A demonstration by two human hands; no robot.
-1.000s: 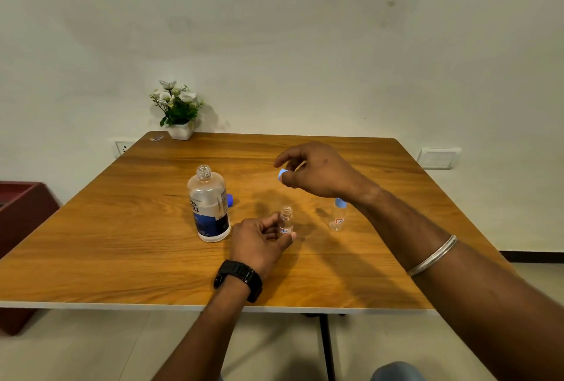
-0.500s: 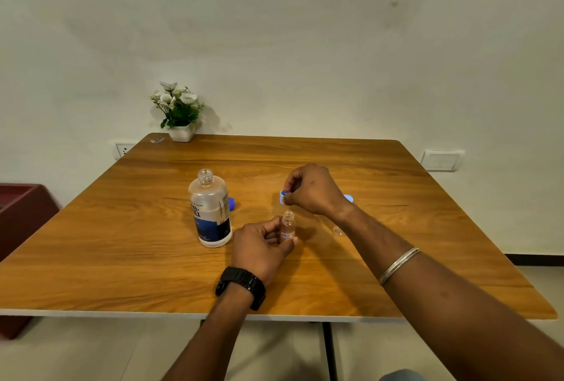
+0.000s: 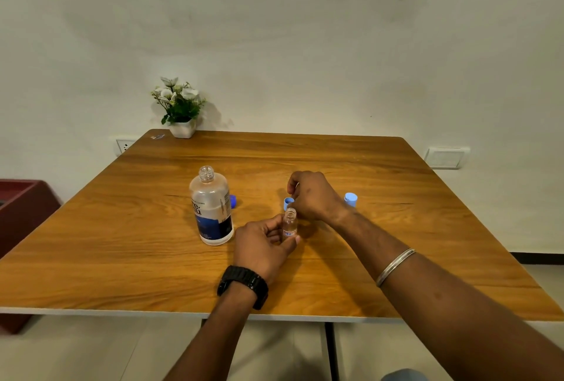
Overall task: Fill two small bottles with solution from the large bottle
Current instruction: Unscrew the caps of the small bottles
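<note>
1. Clear plastic shows between the left fingers [image 3: 276,226]: the left hand [image 3: 263,248] pinches a small bottle [image 3: 289,224] between thumb and curled fingers, upright and uncapped, at the table's middle.
2. The right hand [image 3: 314,196] is just behind that bottle with its fingers curled, and it holds a light blue cap [image 3: 287,203] at their tips, just above and behind the bottle's open neck.
3. A black watch [image 3: 243,286] sits on the left wrist, and a metal bangle [image 3: 394,266] rings the right forearm.
4. The second small bottle [image 3: 351,199] stands behind the right wrist, which hides all but its blue-capped top.
5. The large bottle [image 3: 211,206] stands upright to the left of the left hand, near it but apart, with its neck open and a dark blue label low on its body.
6. A dark blue cap [image 3: 233,201] lies on the table just behind the large bottle's right side.
7. The wooden table [image 3: 122,228] meets a white wall, with a potted plant [image 3: 180,107] of white flowers at its far left corner.
8. A dark red bin [image 3: 21,212] stands on the floor to the table's left.
</note>
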